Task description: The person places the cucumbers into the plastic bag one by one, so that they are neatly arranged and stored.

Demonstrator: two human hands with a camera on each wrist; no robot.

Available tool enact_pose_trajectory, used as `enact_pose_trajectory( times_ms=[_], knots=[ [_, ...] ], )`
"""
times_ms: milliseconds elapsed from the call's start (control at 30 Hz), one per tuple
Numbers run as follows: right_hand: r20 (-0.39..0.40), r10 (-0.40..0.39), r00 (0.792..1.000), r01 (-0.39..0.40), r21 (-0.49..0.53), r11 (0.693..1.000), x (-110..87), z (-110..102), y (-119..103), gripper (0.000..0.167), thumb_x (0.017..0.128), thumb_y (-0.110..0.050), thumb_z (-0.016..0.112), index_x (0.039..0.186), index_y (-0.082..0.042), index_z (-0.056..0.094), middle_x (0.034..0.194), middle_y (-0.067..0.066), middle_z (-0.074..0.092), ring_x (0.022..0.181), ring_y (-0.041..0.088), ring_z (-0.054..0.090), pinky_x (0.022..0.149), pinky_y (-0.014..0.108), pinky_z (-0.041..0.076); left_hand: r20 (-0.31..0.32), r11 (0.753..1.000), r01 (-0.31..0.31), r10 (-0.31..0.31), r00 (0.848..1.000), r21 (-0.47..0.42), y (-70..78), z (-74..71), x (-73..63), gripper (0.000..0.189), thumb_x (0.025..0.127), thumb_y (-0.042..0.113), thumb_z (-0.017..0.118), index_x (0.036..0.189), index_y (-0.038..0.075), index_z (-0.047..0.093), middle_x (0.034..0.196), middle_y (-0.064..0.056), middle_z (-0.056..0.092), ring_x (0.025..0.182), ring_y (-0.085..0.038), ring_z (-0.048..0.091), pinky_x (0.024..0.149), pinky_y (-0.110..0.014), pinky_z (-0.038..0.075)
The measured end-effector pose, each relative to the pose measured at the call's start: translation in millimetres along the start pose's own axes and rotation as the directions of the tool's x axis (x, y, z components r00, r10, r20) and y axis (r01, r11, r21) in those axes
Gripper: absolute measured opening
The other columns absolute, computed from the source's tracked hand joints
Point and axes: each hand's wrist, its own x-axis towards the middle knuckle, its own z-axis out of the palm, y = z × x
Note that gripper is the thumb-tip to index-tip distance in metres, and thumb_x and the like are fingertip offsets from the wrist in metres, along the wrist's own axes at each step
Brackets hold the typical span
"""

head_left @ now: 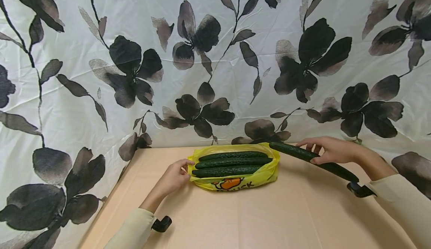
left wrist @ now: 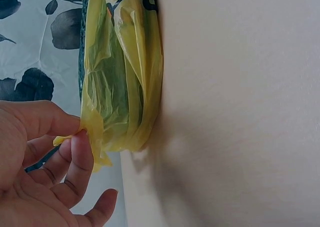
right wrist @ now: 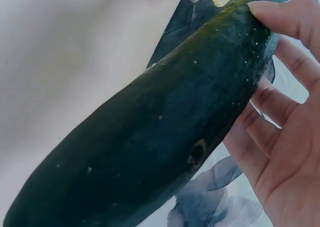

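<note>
A yellow plastic bag (head_left: 269, 174) with an orange print lies on the table, its mouth spread upward. Inside it, three dark green cucumbers (head_left: 232, 163) rest side by side. My left hand (head_left: 176, 176) pinches the bag's left edge between thumb and fingers; the left wrist view shows the thin yellow film (left wrist: 92, 132) bunched there. To the right of the bag, my right hand (head_left: 333, 149) grips another cucumber (head_left: 340, 172) around its middle. That cucumber slants, its far end at the bag's upper right rim. In the right wrist view its near end (right wrist: 125, 152) looms large.
A pale tan tabletop (head_left: 242, 219) extends in front of the bag. Behind it hangs a white cloth (head_left: 242, 91) with dark flower prints, meeting the table's back edge. A black wrist camera (head_left: 162, 224) sits at the left cuff, another (head_left: 360, 190) at the right.
</note>
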Motion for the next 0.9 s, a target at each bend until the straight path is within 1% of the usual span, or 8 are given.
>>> enact_pose_trajectory(
  times_ms=[167, 433, 567, 733, 900],
  knots=[
    [-0.009, -0.041, 0.999, 0.041, -0.018, 0.999, 13.2, 1, -9, 0.06, 0.09, -0.02, 0.074, 0.146, -0.017, 0.052, 0.112, 0.002, 0.064, 0.097, 0.014, 0.066, 0.075, 0.029, 0.056, 0.004, 1.0, 0.018, -0.018, 1.0, 0.004, 0.9, -0.5, -0.9, 0.045, 0.082, -0.011, 0.063, 0.124, 0.004, 0.067, 0.1, -0.016, 0.059, 0.073, -0.015, 0.056, 0.064, -0.025, 0.046],
    [0.01, -0.038, 0.999, 0.038, -0.046, 0.998, 35.8, -2, -27, 0.057, 0.091, -0.021, 0.073, 0.144, -0.018, 0.054, 0.116, 0.002, 0.064, 0.102, 0.017, 0.063, 0.08, 0.033, 0.055, 0.002, 1.0, 0.029, -0.029, 1.0, 0.007, 1.5, -0.3, -2.0, 0.044, 0.082, -0.01, 0.064, 0.123, 0.005, 0.068, 0.099, -0.013, 0.059, 0.074, -0.015, 0.056, 0.063, -0.025, 0.046],
    [0.025, -0.059, 0.998, 0.06, -0.036, 0.998, 48.7, -2, -36, 0.057, 0.091, -0.019, 0.073, 0.144, -0.017, 0.054, 0.119, 0.005, 0.063, 0.103, 0.019, 0.063, 0.083, 0.037, 0.055, 0.003, 1.0, 0.021, -0.021, 1.0, 0.009, 1.6, -0.7, -3.5, 0.044, 0.082, -0.011, 0.063, 0.123, 0.003, 0.067, 0.097, -0.01, 0.058, 0.074, -0.015, 0.056, 0.063, -0.025, 0.046],
    [0.031, -0.084, 0.996, 0.084, -0.025, 0.996, 63.2, -2, -45, 0.057, 0.091, -0.018, 0.072, 0.145, -0.015, 0.054, 0.121, 0.007, 0.063, 0.104, 0.021, 0.061, 0.084, 0.041, 0.055, 0.007, 1.0, 0.017, -0.017, 1.0, 0.013, 2.5, -1.6, -3.8, 0.043, 0.083, -0.011, 0.065, 0.124, 0.003, 0.067, 0.097, -0.009, 0.059, 0.076, -0.015, 0.057, 0.066, -0.025, 0.048],
    [0.043, -0.08, 0.996, 0.081, -0.024, 0.996, 77.4, -1, -54, 0.055, 0.091, -0.018, 0.072, 0.143, -0.02, 0.056, 0.124, 0.003, 0.062, 0.108, 0.02, 0.059, 0.089, 0.041, 0.053, 0.012, 1.0, 0.009, -0.01, 1.0, 0.023, 2.0, -2.7, -3.8, 0.043, 0.084, -0.01, 0.065, 0.125, 0.003, 0.067, 0.099, -0.012, 0.06, 0.077, -0.015, 0.057, 0.067, -0.025, 0.048]
  ],
)
